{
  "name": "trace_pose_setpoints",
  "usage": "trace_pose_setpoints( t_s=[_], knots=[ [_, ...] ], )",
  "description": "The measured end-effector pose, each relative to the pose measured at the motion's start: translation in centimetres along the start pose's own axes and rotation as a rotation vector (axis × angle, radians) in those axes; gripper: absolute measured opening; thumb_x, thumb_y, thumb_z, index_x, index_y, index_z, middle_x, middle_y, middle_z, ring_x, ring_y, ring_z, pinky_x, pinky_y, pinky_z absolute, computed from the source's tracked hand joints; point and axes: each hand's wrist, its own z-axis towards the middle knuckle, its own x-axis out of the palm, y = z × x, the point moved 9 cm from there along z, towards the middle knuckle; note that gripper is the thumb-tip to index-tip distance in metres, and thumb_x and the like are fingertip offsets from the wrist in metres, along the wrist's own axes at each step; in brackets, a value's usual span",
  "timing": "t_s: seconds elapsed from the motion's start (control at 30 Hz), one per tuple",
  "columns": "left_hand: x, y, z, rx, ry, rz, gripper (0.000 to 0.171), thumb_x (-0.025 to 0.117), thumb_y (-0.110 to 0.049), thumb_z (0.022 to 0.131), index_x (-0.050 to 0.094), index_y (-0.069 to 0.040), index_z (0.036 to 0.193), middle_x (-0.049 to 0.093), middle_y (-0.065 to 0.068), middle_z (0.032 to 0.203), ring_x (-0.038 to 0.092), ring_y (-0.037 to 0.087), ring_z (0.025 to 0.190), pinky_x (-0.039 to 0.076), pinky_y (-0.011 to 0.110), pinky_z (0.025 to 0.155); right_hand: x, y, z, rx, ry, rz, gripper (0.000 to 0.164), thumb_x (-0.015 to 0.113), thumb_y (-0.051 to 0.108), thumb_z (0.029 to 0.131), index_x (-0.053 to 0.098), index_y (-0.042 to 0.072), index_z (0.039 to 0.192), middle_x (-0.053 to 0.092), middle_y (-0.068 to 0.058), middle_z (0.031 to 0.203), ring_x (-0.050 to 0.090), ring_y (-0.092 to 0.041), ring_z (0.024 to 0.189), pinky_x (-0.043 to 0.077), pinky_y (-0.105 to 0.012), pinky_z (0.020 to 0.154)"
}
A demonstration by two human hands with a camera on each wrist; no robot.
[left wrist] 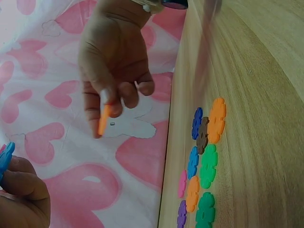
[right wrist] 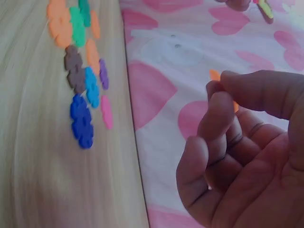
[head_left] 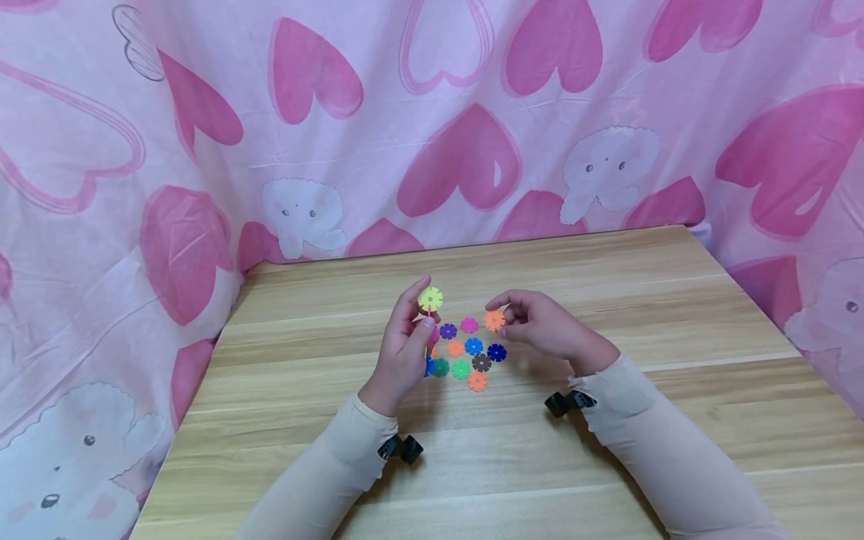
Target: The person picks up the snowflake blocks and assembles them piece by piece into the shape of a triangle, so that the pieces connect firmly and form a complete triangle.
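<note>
My left hand (head_left: 400,358) grips a few slotted plastic snowflake discs joined together, raised over the table. A yellow disc (head_left: 430,298) tops them, with pink below it; a blue disc (left wrist: 6,156) shows at the fingers in the left wrist view. The palm side of the grip is partly hidden. To the right, my right hand (head_left: 540,328) pinches a single orange disc (head_left: 495,319) between thumb and index finger, its other fingers loosely bent. The orange disc is apart from the joined discs, seen edge-on in the left wrist view.
Between and below the hands, loose discs lie flat on the wooden table (head_left: 607,300), among them a purple (head_left: 448,331), a pink (head_left: 469,325), a brown (head_left: 481,363), a dark blue (head_left: 496,352) and a green disc (head_left: 461,369). A pink heart-patterned curtain (head_left: 378,150) hangs around the table.
</note>
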Motion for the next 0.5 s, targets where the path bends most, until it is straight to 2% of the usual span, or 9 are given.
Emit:
trace_pose_setpoints(
  t_s=[0.17, 0.3, 0.4, 0.5],
  knots=[
    [0.1, 0.0, 0.0, 0.015, 0.004, -0.014, 0.054, 0.046, -0.006, 0.107, 0.041, -0.019, 0.16, 0.052, 0.017, 0.114, 0.057, 0.023, 0.101, 0.055, 0.026, 0.081, 0.2, 1.1, -0.5, -0.048, -0.005, 0.064, 0.04, 0.071, -0.002, 0.096, 0.062, 0.001, 0.134, 0.062, -0.014, 0.101, 0.061, -0.025, 0.087, 0.062, -0.031, 0.078],
    [0.3, -0.1, 0.0, 0.028, 0.022, -0.018, 0.052, 0.046, -0.005, 0.107, 0.044, -0.017, 0.158, 0.053, 0.011, 0.11, 0.055, 0.018, 0.083, 0.054, 0.025, 0.073, 0.4, 2.6, -1.2, -0.125, -0.033, 0.13, 0.036, 0.073, 0.001, 0.096, 0.063, 0.001, 0.13, 0.062, -0.013, 0.103, 0.062, -0.023, 0.088, 0.06, -0.027, 0.077],
    [0.7, -0.4, -0.2, 0.042, 0.057, -0.012, 0.052, 0.048, -0.005, 0.106, 0.045, -0.016, 0.157, 0.053, 0.012, 0.106, 0.048, 0.016, 0.071, 0.05, 0.021, 0.066, 0.9, 3.9, -1.8, -0.183, -0.041, 0.196, 0.034, 0.074, 0.001, 0.096, 0.063, -0.001, 0.128, 0.062, -0.014, 0.104, 0.063, -0.022, 0.088, 0.06, -0.026, 0.077],
    [1.2, -0.8, -0.4, 0.065, 0.094, 0.001, 0.052, 0.049, -0.005, 0.105, 0.046, -0.013, 0.156, 0.052, 0.016, 0.102, 0.047, 0.016, 0.069, 0.048, 0.021, 0.064, 1.5, 4.8, -2.4, -0.219, -0.036, 0.243, 0.034, 0.074, 0.003, 0.096, 0.063, -0.002, 0.127, 0.062, -0.017, 0.105, 0.063, -0.02, 0.087, 0.06, -0.026, 0.076]
  ],
)
